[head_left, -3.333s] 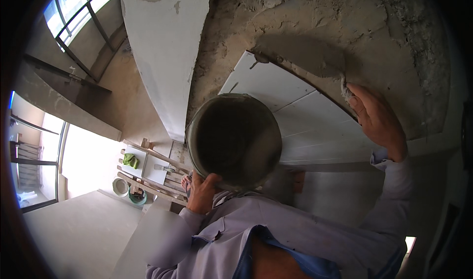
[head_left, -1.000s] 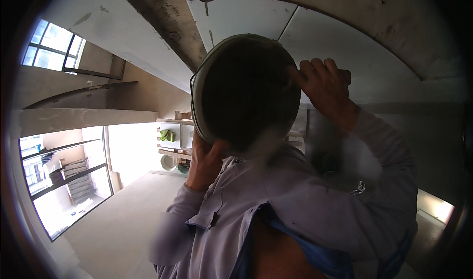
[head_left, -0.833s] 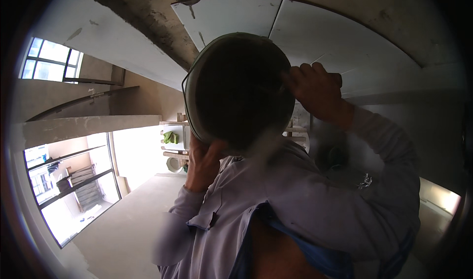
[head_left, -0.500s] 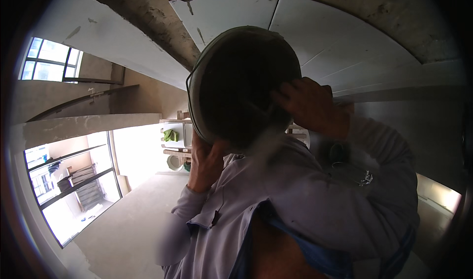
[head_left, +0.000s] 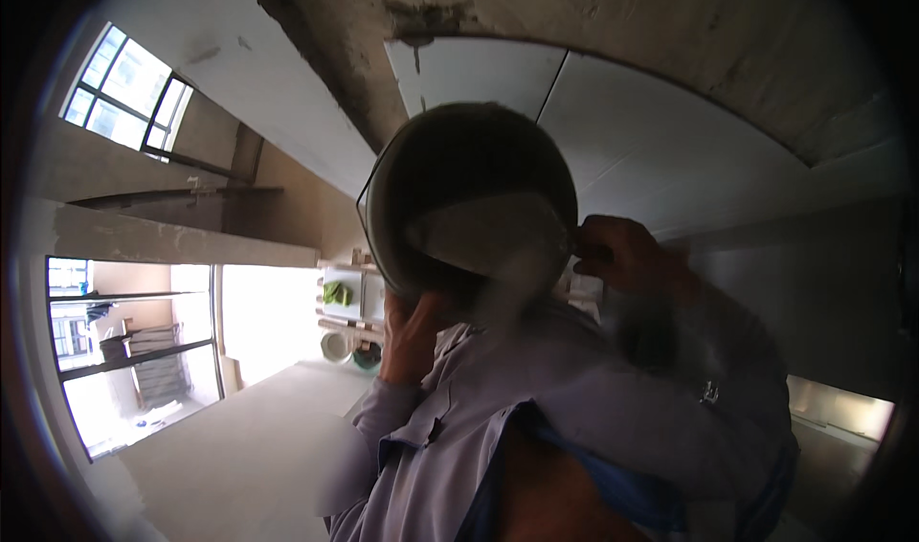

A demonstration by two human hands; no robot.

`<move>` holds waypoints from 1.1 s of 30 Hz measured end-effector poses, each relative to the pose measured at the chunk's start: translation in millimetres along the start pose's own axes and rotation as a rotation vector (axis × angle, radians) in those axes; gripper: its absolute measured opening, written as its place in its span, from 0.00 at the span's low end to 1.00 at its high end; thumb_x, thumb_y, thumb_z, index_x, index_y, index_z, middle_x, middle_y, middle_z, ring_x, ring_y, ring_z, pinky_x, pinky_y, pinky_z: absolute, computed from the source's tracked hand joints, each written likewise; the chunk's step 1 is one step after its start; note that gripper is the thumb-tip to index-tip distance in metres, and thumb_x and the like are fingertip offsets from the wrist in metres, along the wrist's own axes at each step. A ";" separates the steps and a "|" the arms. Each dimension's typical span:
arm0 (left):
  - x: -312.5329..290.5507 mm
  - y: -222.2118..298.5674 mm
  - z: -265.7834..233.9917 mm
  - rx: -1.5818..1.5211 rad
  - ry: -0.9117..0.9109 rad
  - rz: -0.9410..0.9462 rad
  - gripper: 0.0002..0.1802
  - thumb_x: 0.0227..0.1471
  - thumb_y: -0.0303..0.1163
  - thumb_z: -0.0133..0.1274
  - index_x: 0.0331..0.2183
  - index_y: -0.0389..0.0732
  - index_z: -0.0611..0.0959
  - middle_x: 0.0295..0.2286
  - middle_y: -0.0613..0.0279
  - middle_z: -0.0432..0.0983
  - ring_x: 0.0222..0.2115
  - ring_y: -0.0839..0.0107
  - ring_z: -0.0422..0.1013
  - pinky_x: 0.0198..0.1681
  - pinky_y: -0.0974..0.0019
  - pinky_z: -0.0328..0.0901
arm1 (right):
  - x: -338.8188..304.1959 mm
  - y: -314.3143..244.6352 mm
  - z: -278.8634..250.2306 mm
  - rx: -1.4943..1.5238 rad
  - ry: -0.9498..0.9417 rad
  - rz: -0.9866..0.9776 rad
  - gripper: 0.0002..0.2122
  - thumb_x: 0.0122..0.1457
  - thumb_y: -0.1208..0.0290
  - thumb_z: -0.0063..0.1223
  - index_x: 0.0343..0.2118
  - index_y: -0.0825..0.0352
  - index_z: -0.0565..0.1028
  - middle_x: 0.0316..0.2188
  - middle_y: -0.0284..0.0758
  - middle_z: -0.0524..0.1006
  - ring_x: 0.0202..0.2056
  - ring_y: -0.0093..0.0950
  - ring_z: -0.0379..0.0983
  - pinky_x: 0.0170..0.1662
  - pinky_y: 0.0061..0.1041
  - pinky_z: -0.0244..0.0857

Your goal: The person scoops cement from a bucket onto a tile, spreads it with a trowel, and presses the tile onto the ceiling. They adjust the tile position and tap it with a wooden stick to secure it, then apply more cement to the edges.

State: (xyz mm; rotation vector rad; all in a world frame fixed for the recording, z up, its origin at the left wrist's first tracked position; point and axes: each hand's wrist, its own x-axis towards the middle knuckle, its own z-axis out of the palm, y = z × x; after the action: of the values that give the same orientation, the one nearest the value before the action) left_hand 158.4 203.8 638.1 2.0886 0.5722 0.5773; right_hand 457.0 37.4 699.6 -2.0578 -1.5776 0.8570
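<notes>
A dark bucket (head_left: 459,149) is tilted in front of my chest with its mouth toward me. A thin wire handle hangs along its left side. My left hand (head_left: 410,336) grips the bucket's lower left rim, thumb over the edge. At the opposite side, my right hand (head_left: 617,255) has its fingers curled in against the right edge of the bucket. A paler grey patch (head_left: 493,231) shows inside the bucket; shadow keeps me from telling whether it is the contents or a flat tool. A blurred pale smear crosses the bucket's lower rim.
Large pale panels (head_left: 670,121) line the surface beyond the bucket, beside a rough bare strip (head_left: 622,6). At left are windows (head_left: 124,92) and a bright opening. A green cloth (head_left: 337,293) lies on a white board, near a pale bucket (head_left: 336,346) and a green one (head_left: 367,355).
My right hand has drawn back from over the bucket's mouth to its right edge. The bucket sits lower in view, and the pale grey patch inside now shows. The left hand keeps its grip.
</notes>
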 end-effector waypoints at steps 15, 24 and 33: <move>22.0 -4.6 42.9 -0.853 0.036 -0.557 0.11 0.56 0.26 0.52 0.42 0.35 0.75 0.44 0.53 0.64 0.46 0.57 0.72 0.39 0.56 0.78 | -1.3 -54.4 -163.9 0.034 0.284 0.147 0.11 0.62 0.68 0.51 0.39 0.73 0.70 0.21 0.30 0.69 0.18 0.19 0.65 0.22 0.23 0.62; 24.5 -3.1 49.7 -1.001 0.029 -0.687 0.22 0.56 0.30 0.52 0.51 0.38 0.69 0.48 0.51 0.63 0.45 0.58 0.73 0.41 0.57 0.77 | 26.3 -65.8 -189.8 -0.391 0.246 -0.085 0.11 0.65 0.66 0.47 0.36 0.71 0.72 0.23 0.37 0.74 0.19 0.27 0.68 0.26 0.28 0.64; 14.5 -19.0 50.6 -0.958 0.023 -0.590 0.10 0.53 0.23 0.51 0.39 0.36 0.76 0.47 0.50 0.60 0.47 0.59 0.67 0.43 0.62 0.76 | 32.4 -114.6 -191.8 -0.774 0.251 -0.166 0.10 0.64 0.68 0.47 0.36 0.71 0.71 0.24 0.44 0.73 0.27 0.43 0.70 0.33 0.38 0.64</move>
State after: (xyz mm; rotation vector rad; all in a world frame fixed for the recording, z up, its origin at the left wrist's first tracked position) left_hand 196.2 190.6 598.9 0.9509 0.7015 0.4018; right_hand 512.5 109.3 906.4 -2.3314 -2.0937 -0.1188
